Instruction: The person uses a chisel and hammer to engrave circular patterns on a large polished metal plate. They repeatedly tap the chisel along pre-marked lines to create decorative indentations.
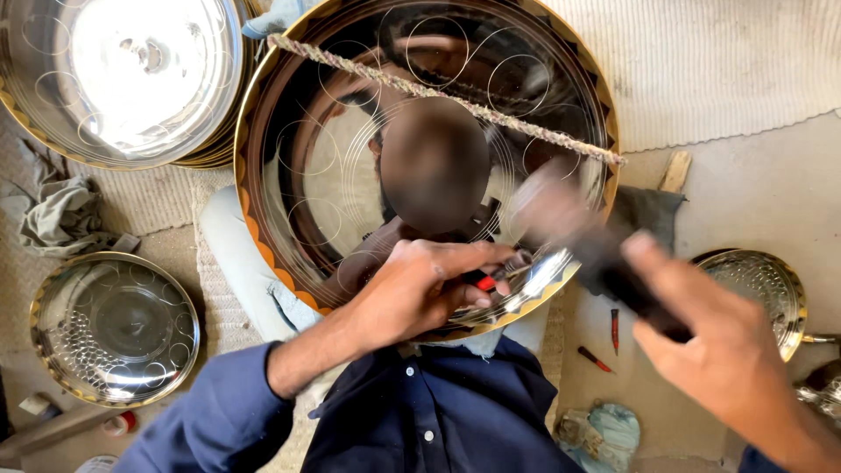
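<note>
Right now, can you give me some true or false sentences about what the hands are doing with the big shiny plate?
1. The left hand holds a small red-handled tool against the rim of the big shiny plate. True.
2. The right hand is empty. False: it grips a dark hammer, blurred with motion.
3. A twisted cord lies across the big plate. True.
4. The big plate is plain silver all over. False: its rim is golden with an orange scalloped border.
5. A smaller shiny plate lies on the floor to the left. True.
6. The sleeve on the left arm is white. False: it is dark blue.
</note>
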